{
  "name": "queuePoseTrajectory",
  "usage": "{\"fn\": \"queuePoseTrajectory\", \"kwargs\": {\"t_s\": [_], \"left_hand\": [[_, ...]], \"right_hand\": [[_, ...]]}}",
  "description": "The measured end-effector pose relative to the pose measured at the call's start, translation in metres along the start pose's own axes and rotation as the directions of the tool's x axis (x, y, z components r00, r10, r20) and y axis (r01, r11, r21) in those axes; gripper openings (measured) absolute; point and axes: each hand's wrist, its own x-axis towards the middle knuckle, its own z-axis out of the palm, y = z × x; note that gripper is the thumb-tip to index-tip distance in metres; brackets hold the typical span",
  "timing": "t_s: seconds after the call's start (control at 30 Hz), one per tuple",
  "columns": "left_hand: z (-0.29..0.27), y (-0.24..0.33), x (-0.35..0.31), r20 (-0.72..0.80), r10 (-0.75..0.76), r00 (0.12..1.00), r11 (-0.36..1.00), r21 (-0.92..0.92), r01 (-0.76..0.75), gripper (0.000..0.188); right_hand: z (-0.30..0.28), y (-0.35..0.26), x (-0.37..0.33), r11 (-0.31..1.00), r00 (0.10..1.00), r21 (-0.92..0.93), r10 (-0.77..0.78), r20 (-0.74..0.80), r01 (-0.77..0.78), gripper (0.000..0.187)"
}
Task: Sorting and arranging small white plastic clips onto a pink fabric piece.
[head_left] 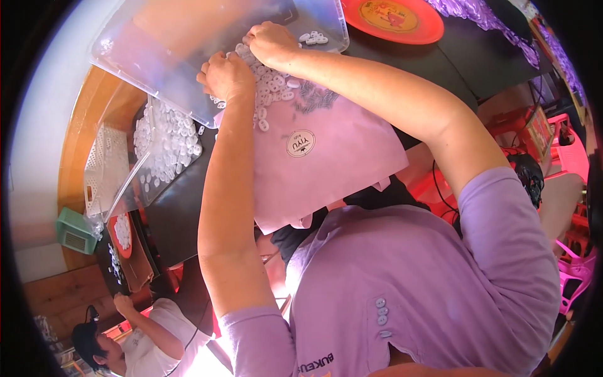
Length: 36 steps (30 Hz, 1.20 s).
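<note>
Both arms were extended forward. Left hand (pixel 227 76) and right hand (pixel 271 43), fingers curled, rested side by side on small white rings (pixel 273 85); grip indeterminable. Clear tray (pixel 157 56) lay beneath both.

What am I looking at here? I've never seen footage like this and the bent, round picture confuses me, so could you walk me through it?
This is one picture from a wide fisheye camera worn on a person's head, looking down at their own work; that lens bends straight edges near the rim. There is no machine: the two bare arms in lilac sleeves belong to the wearer. The left hand and right hand rest close together on a heap of small white rings, which lies on a pink sheet over a dark table. A clear plastic tray sits by the hands. Whether either hand pinches a ring cannot be told. Further left is a clear bag of more white rings, and an orange plate lies beyond. Another person works at lower left.
</note>
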Motion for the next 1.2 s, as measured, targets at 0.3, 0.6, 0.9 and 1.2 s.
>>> {"fn": "queuePoseTrajectory", "kwargs": {"t_s": [0.3, 0.6, 0.9, 1.2], "left_hand": [[0.006, 0.007, 0.007, 0.109, 0.092, 0.990, 0.971, -0.229, -0.065, 0.036], [-0.003, 0.026, 0.007, 0.441, -0.283, 0.852, -0.198, -0.896, 0.398, 0.028], [-0.030, 0.026, 0.004, 0.638, -0.156, 0.754, -0.526, -0.700, 0.483, 0.043], [-0.035, 0.022, 0.000, 0.717, -0.089, 0.692, -0.660, -0.562, 0.498, 0.031]], "right_hand": [[0.012, -0.012, 0.004, 0.938, 0.991, 0.320, 0.127, 0.032, -0.131, 0.028], [-0.005, -0.052, 0.007, -0.048, 0.789, 0.871, 0.403, 0.464, -0.488, 0.024], [-0.023, -0.082, 0.008, 0.215, 0.921, 0.914, 0.269, 0.282, -0.343, 0.025], [-0.030, -0.088, 0.008, 0.328, 0.979, 0.935, 0.190, 0.071, -0.132, 0.030]]}}
